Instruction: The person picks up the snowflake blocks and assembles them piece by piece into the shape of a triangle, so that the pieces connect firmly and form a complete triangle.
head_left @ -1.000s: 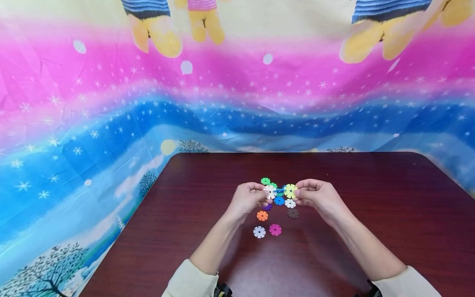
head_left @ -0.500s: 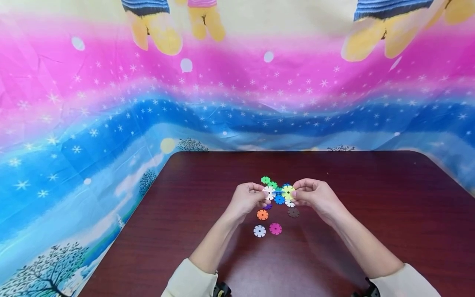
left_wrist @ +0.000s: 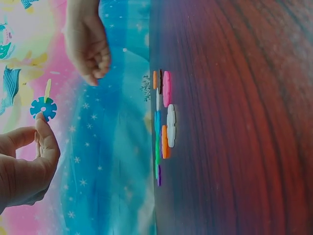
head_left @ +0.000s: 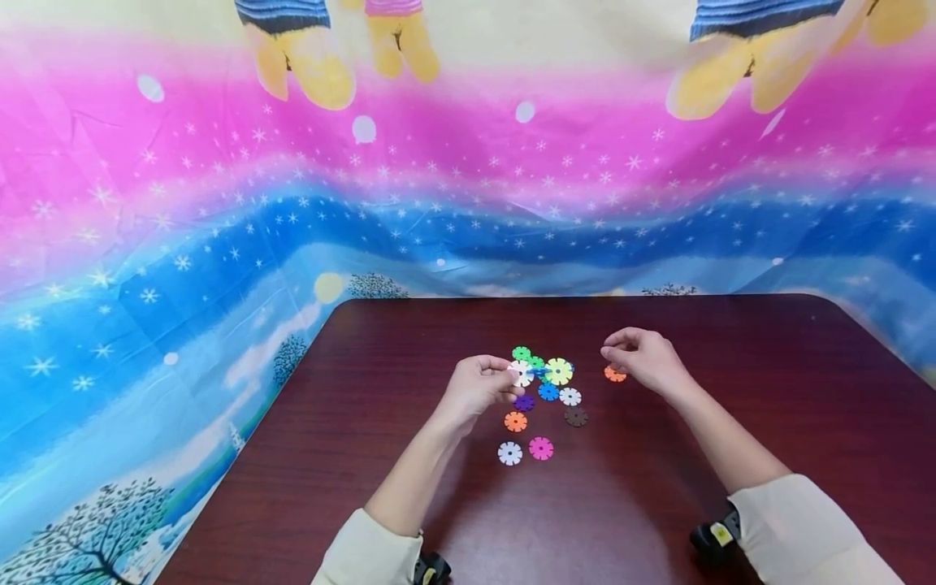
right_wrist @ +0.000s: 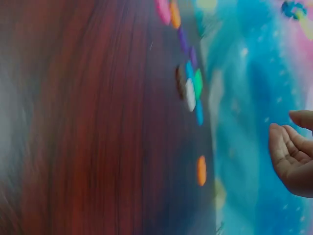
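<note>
In the head view my left hand (head_left: 474,394) pinches a white notched disc (head_left: 523,366) between thumb and fingers, above the table. A blue notched disc (left_wrist: 50,110) links it to a yellow notched disc (head_left: 559,365), so the pieces form one short row. The left wrist view shows the yellow one edge-on, slotted into the blue. My right hand (head_left: 647,359) is raised apart from the row, fingers loosely bent with nothing between them. Just below its fingertips in the head view lies an orange disc (head_left: 614,377).
Several loose notched discs lie on the dark red table (head_left: 731,390) under and in front of the left hand, among them a pink disc (head_left: 541,441), a brown disc (head_left: 576,421) and a purple disc (head_left: 523,405). A printed cloth (head_left: 468,179) hangs behind the table.
My right hand has let go of the yellow disc and moved right, beside an orange disc. The left hand still holds the joined discs, shifted slightly left.
</note>
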The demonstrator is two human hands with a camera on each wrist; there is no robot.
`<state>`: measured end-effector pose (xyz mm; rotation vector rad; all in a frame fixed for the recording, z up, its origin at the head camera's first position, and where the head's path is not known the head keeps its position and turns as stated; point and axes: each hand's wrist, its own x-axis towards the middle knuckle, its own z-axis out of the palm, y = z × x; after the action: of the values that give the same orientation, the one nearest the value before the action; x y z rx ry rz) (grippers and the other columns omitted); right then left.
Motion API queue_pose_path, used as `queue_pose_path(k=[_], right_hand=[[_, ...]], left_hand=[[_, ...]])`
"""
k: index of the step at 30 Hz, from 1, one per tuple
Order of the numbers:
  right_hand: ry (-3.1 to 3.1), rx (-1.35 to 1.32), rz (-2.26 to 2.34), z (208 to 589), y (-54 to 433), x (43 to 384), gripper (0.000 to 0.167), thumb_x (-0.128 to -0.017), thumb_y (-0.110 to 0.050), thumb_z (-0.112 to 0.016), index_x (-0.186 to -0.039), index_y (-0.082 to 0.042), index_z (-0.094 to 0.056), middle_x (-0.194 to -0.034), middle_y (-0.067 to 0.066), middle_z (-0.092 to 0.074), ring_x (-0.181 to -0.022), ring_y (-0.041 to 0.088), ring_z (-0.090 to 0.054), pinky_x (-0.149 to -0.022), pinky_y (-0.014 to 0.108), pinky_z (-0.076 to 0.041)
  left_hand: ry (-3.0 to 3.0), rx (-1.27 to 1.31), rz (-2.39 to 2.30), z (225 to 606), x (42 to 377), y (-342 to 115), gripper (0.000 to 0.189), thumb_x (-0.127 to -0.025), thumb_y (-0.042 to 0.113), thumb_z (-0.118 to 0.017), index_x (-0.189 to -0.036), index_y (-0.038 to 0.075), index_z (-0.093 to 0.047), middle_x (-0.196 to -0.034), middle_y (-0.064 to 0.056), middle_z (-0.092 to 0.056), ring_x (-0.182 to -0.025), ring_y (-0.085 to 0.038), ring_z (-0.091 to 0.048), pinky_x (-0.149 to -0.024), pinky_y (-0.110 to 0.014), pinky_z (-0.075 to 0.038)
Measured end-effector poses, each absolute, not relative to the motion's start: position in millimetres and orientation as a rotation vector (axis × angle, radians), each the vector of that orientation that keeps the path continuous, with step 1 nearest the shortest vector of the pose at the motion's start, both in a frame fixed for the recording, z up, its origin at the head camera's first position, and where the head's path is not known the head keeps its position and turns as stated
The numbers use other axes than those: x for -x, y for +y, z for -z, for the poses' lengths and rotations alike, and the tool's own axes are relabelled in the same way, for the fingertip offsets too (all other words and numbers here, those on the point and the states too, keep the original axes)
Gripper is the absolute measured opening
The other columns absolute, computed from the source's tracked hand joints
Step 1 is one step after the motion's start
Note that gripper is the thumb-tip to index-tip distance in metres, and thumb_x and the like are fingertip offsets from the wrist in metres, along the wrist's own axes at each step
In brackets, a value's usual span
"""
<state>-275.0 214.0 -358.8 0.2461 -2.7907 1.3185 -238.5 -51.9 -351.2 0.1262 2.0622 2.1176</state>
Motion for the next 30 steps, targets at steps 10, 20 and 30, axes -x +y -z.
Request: queue_pose_path(k=[10, 20, 30], right_hand=[[-3.076, -0.228, -0.945, 387, 232, 304, 0.032, -0.085, -0.015, -0.064, -0.105, 0.009, -0.059, -0.090, 0.015, -0.060, -0.077, 0.025, -0.054, -0.064, 0.036, -0.047], [-3.146, -0.211, -0.720, 405, 235, 316, 0.034, -0.083, -0.013, -0.067, -0.103, 0.013, -0.058, -0.097, 0.023, -0.059, -0.079, 0.029, -0.052, -0.069, 0.041, -0.047], [-3.100, -0.174, -0.747, 412, 234, 317, 0.025, -0.080, -0.009, -0.068, -0.094, 0.009, -0.057, -0.085, 0.017, -0.057, -0.072, 0.026, -0.050, -0.064, 0.038, -0.046]], left_hand=[[2.056, -0.107, -2.124, 351, 238, -52, 0.019, -0.085, -0.003, -0.061, -0.101, -0.011, -0.057, -0.075, -0.013, -0.065, -0.067, -0.019, -0.066, -0.073, -0.037, -0.054], [2.038, -0.132, -2.136, 353, 237, -53, 0.020, -0.085, -0.005, -0.060, -0.102, -0.013, -0.056, -0.082, -0.020, -0.066, -0.061, -0.013, -0.064, -0.074, -0.040, -0.054], [2.027, -0.130, -2.151, 351, 236, -55, 0.021, -0.084, -0.005, -0.060, -0.103, -0.013, -0.056, -0.077, -0.013, -0.066, -0.061, -0.012, -0.064, -0.068, -0.033, -0.055]])
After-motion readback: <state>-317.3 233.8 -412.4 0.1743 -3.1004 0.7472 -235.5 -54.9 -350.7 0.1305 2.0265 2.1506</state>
